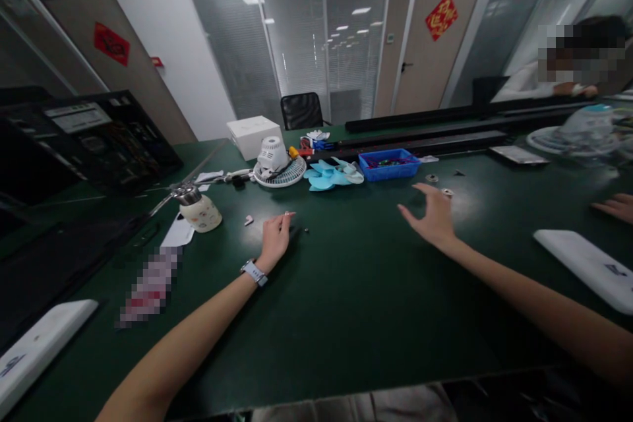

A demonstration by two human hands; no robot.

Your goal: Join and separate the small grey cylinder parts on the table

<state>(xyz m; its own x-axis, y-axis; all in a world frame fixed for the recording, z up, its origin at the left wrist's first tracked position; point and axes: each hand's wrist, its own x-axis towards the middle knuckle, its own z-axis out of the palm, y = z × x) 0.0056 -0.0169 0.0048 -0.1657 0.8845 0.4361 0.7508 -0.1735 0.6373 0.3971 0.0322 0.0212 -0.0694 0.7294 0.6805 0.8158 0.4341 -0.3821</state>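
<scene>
My left hand (275,239), with a watch (255,273) on its wrist, is raised a little above the green table. Its thumb and fingers are pinched together, and a tiny shiny bit shows at the fingertips, too small to name. A small dark round piece (306,230) lies just right of it, and a small pinkish-white part (248,219) to its left. My right hand (434,216) is open, thumb and fingers apart, holding nothing that I can see. Beside its knuckles are a small metal part (448,192) and a round metal piece (432,178).
Light-blue fan blades (332,175), a white fan body (273,157) and a blue tray (390,170) with small parts stand at the back. A cream bottle (202,212) is at left. White slabs (588,267) lie near both sides. A person sits at far right.
</scene>
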